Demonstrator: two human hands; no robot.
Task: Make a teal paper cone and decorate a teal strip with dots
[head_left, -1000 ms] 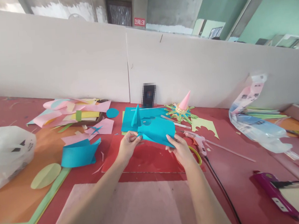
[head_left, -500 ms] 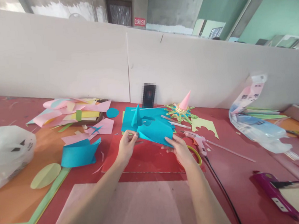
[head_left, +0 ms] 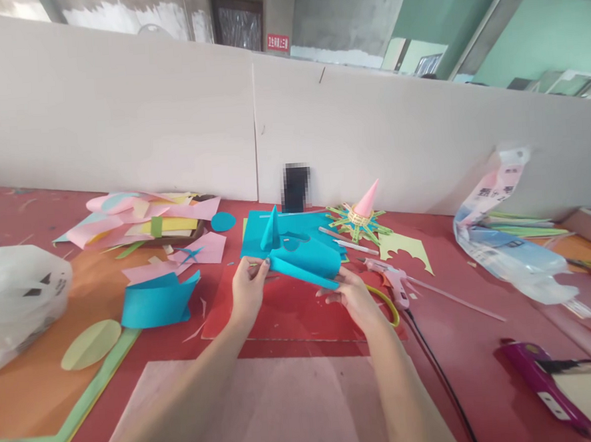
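Okay, head view. Your left hand (head_left: pixel 249 287) has thumb and fingers pinched together on the left end of the blue sheet (head_left: pixel 305 266). Your right hand (head_left: pixel 350 294) is clamped on the right end of it, fingers partly under the edge. The blue sheet is bent into a curve, held above the far part of the red board (head_left: pixel 281 318).

Beyond the red board: blue cone (head_left: pixel 271 232), point up, close to your left hand; a dark pixelated object (head_left: pixel 296 189) against the white partition (head_left: pixel 370 136), can't tell what it is. Beyond its right side: pink cone (head_left: pixel 367 200) on a green spiky base (head_left: pixel 359 229), white pen (head_left: pixel 356 247), cut yellow paper (head_left: pixel 405 251).

Right of the red board: pink glue gun (head_left: pixel 395 281) with a black cord, yellow ring handle (head_left: pixel 391 308) just beside the gun. Farther right of it, purple power strip (head_left: pixel 543 382) and a clear printed bag (head_left: pixel 496 235).

Left of the red board: curled blue strip (head_left: pixel 155 303), yellow-green oval (head_left: pixel 90 345), white plastic bag (head_left: pixel 20 298). Off its far left corner, blue circle (head_left: pixel 223 221) and a heap of paper scraps (head_left: pixel 115 222). Nearer you than the board, pale pink sheet (head_left: pixel 267 409), partly behind your forearms.
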